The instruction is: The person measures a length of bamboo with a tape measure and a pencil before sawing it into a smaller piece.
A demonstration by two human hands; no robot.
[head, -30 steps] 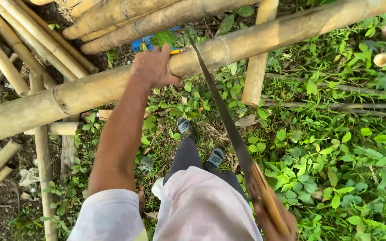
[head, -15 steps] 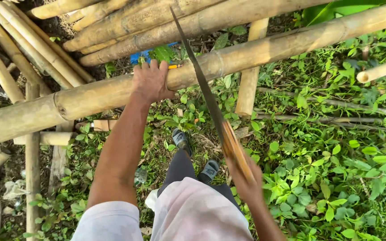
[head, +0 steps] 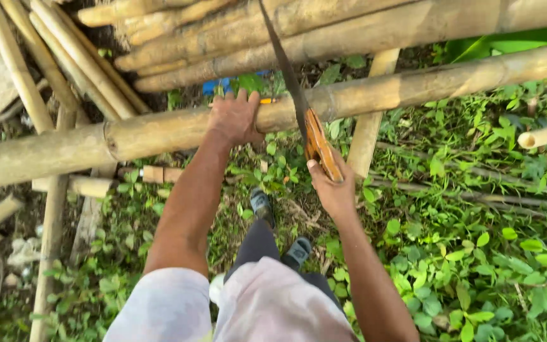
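Observation:
A long thick bamboo pole (head: pixel 413 88) lies across the view at waist height, resting on a wooden frame. My left hand (head: pixel 235 117) presses flat on top of the pole, fingers spread over it. My right hand (head: pixel 332 187) grips the orange wooden handle of a hand saw (head: pixel 292 82). The saw's dark blade lies across the pole just right of my left hand and points away from me. Below, my feet in dark sandals (head: pixel 278 228) stand on leafy ground.
More bamboo poles (head: pixel 223 38) are stacked behind the one under the saw, and several thinner ones (head: pixel 52 57) lean at the upper left. An upright post (head: pixel 370 130) supports the pole. A cut bamboo end (head: pixel 542 136) sticks in at the right. Green weeds cover the ground.
My right hand has brought the saw up and forward from low at my right side. The blade now lies across the pole. My left hand stays on the pole.

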